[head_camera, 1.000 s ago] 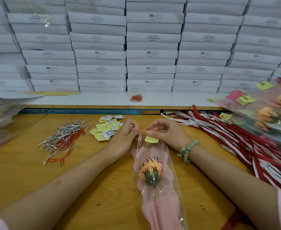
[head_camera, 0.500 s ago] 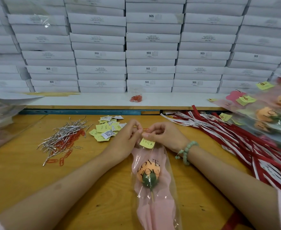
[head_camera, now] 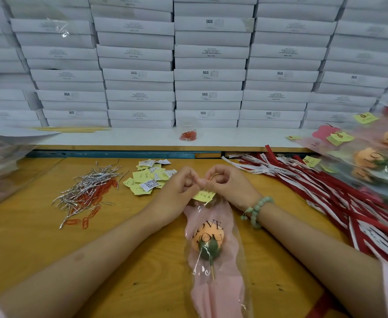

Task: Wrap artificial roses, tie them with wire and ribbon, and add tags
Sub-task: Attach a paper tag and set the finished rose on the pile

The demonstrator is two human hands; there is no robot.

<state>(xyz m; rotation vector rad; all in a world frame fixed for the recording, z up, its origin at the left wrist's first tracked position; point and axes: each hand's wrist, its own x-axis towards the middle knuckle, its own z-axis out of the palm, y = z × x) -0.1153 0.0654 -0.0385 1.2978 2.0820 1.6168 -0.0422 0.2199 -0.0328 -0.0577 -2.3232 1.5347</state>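
A wrapped rose (head_camera: 207,239), orange with "LOVE YOU" printed over it, lies in pink paper and clear film on the wooden counter (head_camera: 39,249), its stem pointing toward the person. At the far end of the wrap, the left hand (head_camera: 179,191) and the right hand (head_camera: 230,187) meet fingertip to fingertip. Each grip is curled and pinching the top of a yellow tag (head_camera: 203,195) that lies on the wrap's edge. A thin orange curve shows inside the right grip, too small to name. A green bead bracelet (head_camera: 256,211) circles the right wrist. To the left lie silver wire ties (head_camera: 89,184) over red paper clips (head_camera: 96,198), with loose tags (head_camera: 149,177) just beside the left hand. Red and white ribbons (head_camera: 326,191) spread on the right, near finished roses (head_camera: 371,157). White boxes (head_camera: 209,74) are stacked behind.
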